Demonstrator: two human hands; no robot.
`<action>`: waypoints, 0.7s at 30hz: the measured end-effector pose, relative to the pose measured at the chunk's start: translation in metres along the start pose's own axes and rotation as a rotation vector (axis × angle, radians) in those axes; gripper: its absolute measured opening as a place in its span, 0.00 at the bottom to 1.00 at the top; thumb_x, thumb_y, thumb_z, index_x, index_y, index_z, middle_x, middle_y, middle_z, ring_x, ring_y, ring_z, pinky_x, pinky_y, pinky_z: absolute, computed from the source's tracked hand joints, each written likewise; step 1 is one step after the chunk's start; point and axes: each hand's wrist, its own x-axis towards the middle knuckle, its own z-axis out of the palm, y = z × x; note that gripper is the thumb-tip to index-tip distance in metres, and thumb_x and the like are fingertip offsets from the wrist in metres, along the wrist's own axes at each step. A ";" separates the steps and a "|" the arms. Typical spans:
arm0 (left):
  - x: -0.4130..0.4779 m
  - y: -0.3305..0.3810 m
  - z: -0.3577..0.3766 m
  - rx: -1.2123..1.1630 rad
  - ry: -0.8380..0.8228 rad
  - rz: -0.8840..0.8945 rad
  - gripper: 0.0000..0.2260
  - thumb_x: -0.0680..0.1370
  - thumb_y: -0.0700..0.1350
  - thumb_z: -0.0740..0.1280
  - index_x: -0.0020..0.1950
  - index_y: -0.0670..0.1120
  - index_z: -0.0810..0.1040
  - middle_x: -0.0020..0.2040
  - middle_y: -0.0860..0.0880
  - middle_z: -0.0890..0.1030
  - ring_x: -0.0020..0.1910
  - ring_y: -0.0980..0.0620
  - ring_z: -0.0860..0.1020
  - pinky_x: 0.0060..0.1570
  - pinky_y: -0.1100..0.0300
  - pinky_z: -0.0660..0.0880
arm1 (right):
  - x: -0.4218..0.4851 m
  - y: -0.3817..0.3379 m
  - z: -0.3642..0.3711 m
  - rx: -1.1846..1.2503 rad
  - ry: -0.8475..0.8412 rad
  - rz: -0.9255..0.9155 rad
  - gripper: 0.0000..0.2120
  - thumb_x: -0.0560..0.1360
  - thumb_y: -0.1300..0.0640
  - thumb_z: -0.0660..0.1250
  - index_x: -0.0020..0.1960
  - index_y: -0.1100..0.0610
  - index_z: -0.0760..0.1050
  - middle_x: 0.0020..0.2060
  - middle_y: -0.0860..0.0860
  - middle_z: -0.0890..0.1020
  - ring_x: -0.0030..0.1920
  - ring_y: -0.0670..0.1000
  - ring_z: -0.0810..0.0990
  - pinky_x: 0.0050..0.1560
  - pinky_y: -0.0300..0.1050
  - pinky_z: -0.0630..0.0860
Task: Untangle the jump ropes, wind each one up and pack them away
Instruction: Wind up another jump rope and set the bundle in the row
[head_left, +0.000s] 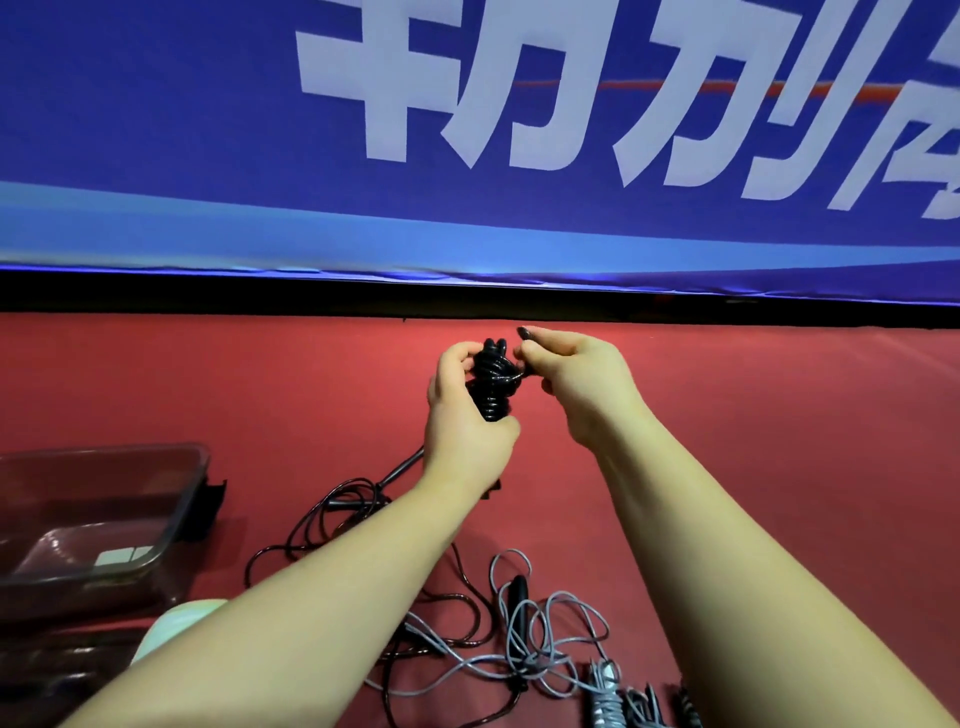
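My left hand (462, 415) grips a black jump rope bundle (493, 382), its cord wound tightly round the handles, held up above the red floor. My right hand (566, 374) pinches the cord end at the bundle's upper right side. Below my arms a loose black rope (332, 514) lies tangled on the floor, with one handle (402, 470) pointing up to the right. A loose grey rope (550, 644) sprawls near the bottom middle. Wound rope bundles (605, 696) lie at the bottom edge.
A clear plastic storage box (104, 519) stands at the left on the red floor (779, 415). A pale rounded object (176, 623) pokes out beside my left forearm. A blue banner (467, 130) with white characters hangs across the back.
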 end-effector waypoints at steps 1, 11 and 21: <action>0.001 -0.001 0.000 -0.016 0.004 0.004 0.28 0.67 0.29 0.66 0.58 0.55 0.65 0.56 0.54 0.72 0.48 0.53 0.75 0.37 0.74 0.67 | 0.001 0.000 0.000 -0.133 -0.015 -0.048 0.12 0.77 0.63 0.64 0.59 0.59 0.78 0.38 0.48 0.81 0.39 0.42 0.76 0.37 0.30 0.68; 0.002 -0.005 -0.011 -0.055 -0.141 0.018 0.36 0.68 0.30 0.69 0.67 0.58 0.63 0.63 0.51 0.71 0.55 0.51 0.75 0.49 0.67 0.71 | -0.005 -0.001 -0.002 -0.582 -0.002 -0.319 0.08 0.73 0.62 0.69 0.52 0.58 0.81 0.46 0.52 0.84 0.46 0.48 0.81 0.40 0.31 0.68; 0.003 0.012 -0.023 -0.142 -0.349 0.034 0.31 0.66 0.34 0.73 0.57 0.60 0.63 0.52 0.51 0.75 0.41 0.54 0.76 0.44 0.61 0.76 | -0.016 0.004 -0.012 -0.589 -0.021 -0.597 0.09 0.74 0.65 0.67 0.52 0.60 0.82 0.41 0.52 0.81 0.45 0.51 0.80 0.44 0.31 0.70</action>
